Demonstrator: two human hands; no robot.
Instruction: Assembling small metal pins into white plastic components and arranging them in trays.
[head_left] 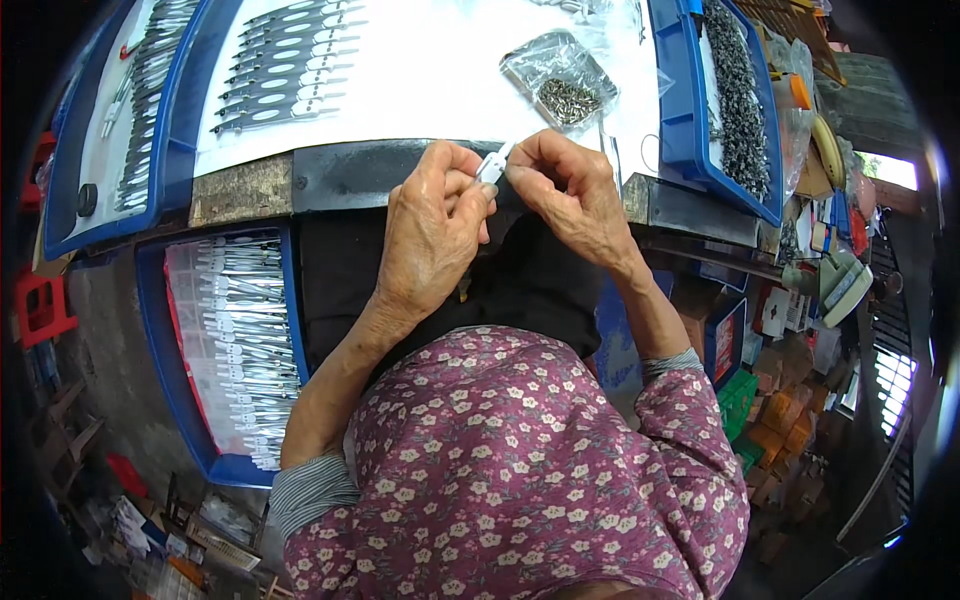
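Observation:
Over the table's front edge, my left hand (pixel 436 222) pinches a small white and grey slender part (pixel 491 168) between thumb and fingers. Its upper end reaches the fingertips of my right hand (pixel 570 190), which are pressed together there. Whatever those right fingertips hold is too small and covered to make out. Beyond my hands, a clear plastic bag of small brass-coloured metal pieces (pixel 569 101) sits on a shallow metal tray (pixel 530 62). To the left, several slim grey parts with oval openings (pixel 290 70) lie in a row on the white work surface (pixel 425 80).
At the far left stands a blue tray (pixel 165 165) of slender metal parts. Another blue tray (pixel 690 135) at the right holds many small dark pieces (pixel 740 110). Below the table edge, a blue crate (pixel 165 330) contains stacked silvery parts (pixel 250 350). A red stool (pixel 42 308) stands left.

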